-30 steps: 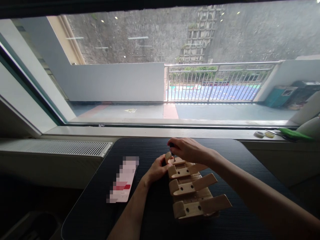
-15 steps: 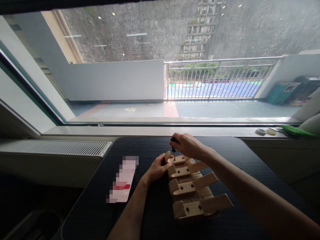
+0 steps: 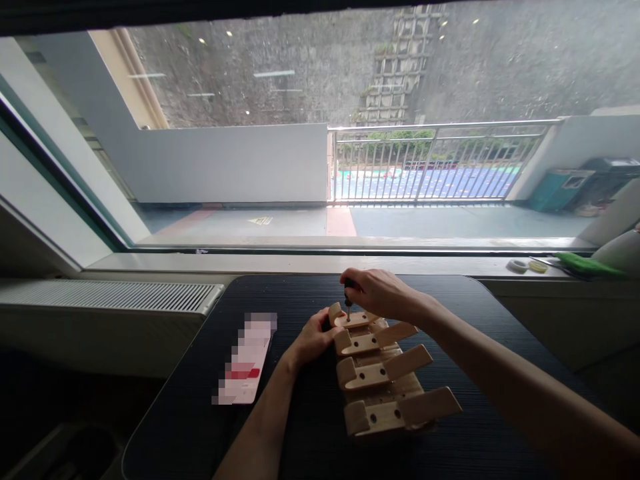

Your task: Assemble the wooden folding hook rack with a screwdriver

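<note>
A light wooden rack (image 3: 373, 417) lies on the dark table, with several angled wooden hooks fixed along it by dark screws. My right hand (image 3: 376, 292) grips the dark handle of a screwdriver (image 3: 349, 293) from above. The screwdriver stands upright, its tip at a screw hole in the farthest hook (image 3: 357, 321). My left hand (image 3: 319, 335) is closed on the left end of that same hook, steadying the far end of the rack; some of its fingers are hidden behind the wood.
The black table (image 3: 185, 400) has rounded corners. A pink-white, partly blurred packet (image 3: 247, 367) lies to the left. Tape rolls (image 3: 517, 266) and a green item (image 3: 587, 264) sit on the windowsill (image 3: 280, 264). A radiator (image 3: 110, 295) stands at the left.
My right hand has shifted very slightly on the screwdriver, which stays at the same hook. The view has moved a little. My left hand keeps its hold.
</note>
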Demonstrator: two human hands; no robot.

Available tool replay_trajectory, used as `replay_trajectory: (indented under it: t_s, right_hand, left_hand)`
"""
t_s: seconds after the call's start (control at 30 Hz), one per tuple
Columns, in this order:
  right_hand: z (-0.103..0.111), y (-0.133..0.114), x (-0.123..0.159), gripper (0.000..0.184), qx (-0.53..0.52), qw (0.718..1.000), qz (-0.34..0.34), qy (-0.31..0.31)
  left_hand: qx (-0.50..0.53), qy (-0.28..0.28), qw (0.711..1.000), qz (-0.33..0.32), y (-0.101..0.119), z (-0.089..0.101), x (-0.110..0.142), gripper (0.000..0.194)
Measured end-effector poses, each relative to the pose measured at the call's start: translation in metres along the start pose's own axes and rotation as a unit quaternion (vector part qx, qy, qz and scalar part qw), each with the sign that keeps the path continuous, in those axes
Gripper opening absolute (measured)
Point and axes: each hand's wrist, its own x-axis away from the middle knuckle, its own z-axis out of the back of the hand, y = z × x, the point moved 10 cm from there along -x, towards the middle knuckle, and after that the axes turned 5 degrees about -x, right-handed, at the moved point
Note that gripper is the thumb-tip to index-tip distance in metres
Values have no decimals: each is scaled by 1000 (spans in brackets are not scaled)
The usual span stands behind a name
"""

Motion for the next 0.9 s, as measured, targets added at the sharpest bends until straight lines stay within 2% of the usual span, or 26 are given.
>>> replay_trajectory:
  t_s: [0.13, 0.27, 0.67, 0.8, 0.9]
  right_hand:
    - [-1, -9, 3, 26, -38, 998, 44, -31]
    - [-2, -9, 2, 24, -40, 998, 37, -25]
    - [-2, 25, 0, 32, 35, 992, -114, 47]
    - [2, 22, 2, 31, 44, 993, -103, 47]
    - [4, 13, 4, 27, 38, 996, -67, 36]
  left_hand:
    - [-1, 1, 1000, 0, -1, 0, -1, 28]
    - [-11, 5, 1000, 3, -4, 0, -1, 27]
    - [-7, 1, 1000, 15, 0, -1, 0, 29]
    - [-7, -3, 1000, 9, 1, -1, 0, 30]
    - [-7, 0, 1000, 8, 2, -1, 1, 30]
